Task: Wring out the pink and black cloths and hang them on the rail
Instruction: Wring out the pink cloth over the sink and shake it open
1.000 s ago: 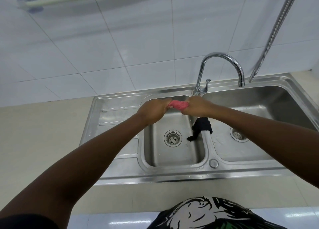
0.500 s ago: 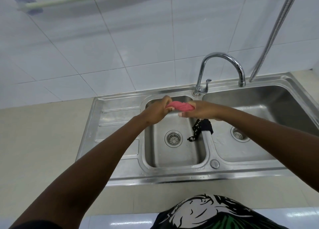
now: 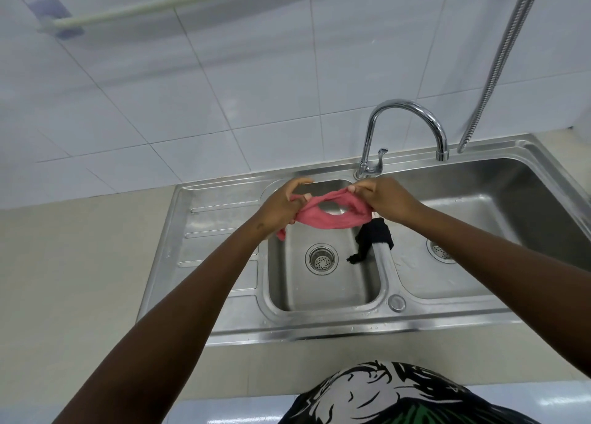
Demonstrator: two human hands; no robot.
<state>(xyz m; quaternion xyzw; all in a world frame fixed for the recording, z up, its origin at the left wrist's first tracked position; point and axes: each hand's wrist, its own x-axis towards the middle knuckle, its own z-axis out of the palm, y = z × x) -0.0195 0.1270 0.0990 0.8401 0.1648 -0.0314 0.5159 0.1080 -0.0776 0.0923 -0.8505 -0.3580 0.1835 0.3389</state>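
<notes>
Both my hands hold the pink cloth (image 3: 326, 220) above the left basin of the steel sink (image 3: 224, 199). My left hand (image 3: 281, 207) pinches its left end, and my right hand (image 3: 382, 199) pinches its right end. The cloth hangs loosely between them with an open gap in its middle. The black cloth (image 3: 374, 238) is draped over the divider between the two basins, one end trailing into the left basin. The pale rail (image 3: 166, 6) runs along the tiled wall at the upper left, with nothing hanging on it.
A chrome tap (image 3: 406, 116) arches behind my hands, its spout over the right basin. A metal hose (image 3: 502, 59) hangs at the right. A beige counter (image 3: 73, 263) surrounds the sink. Each basin has a drain strainer (image 3: 321, 259).
The pink cloth was a tight twisted roll between my fists. My hands have moved apart and it has loosened into an open, slack band.
</notes>
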